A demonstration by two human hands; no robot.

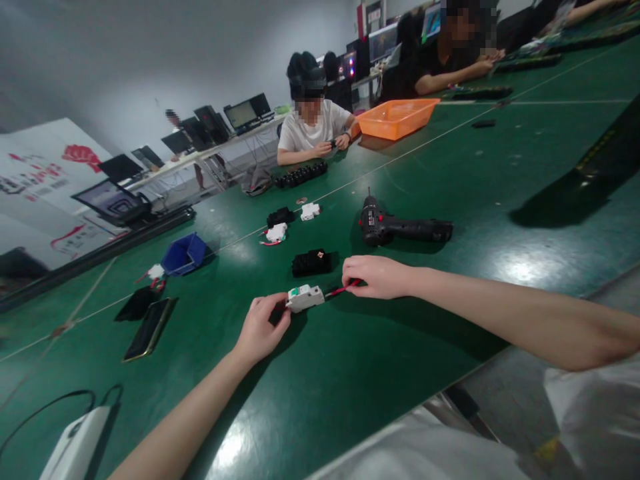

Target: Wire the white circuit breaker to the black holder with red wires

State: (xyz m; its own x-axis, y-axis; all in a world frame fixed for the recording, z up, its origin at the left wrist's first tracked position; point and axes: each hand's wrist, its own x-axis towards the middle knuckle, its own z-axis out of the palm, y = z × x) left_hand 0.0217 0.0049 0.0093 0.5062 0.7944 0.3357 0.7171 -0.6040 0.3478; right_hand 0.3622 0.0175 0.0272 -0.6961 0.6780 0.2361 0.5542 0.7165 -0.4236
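In the head view, my left hand (263, 327) is closed on the left end of a white circuit breaker (306, 299) with a green part on its top. My right hand (376, 275) pinches a thin red wire (341, 290) with a dark streak along it. The wire's far end is at the breaker's right side; whether it sits inside a terminal is too small to tell. Just behind the breaker lies a black rectangular block (312, 263) with a small pale label. A black cordless drill (400, 228) lies on its side beyond my right hand.
Farther back are two white breakers (311, 211) (277, 233) and a black block (280, 217). A blue bin (184, 255), phone (148, 330) and white power bank (77, 443) lie left on the green table (400, 347). Across sit co-workers (315, 130) near an orange basket (397, 120).
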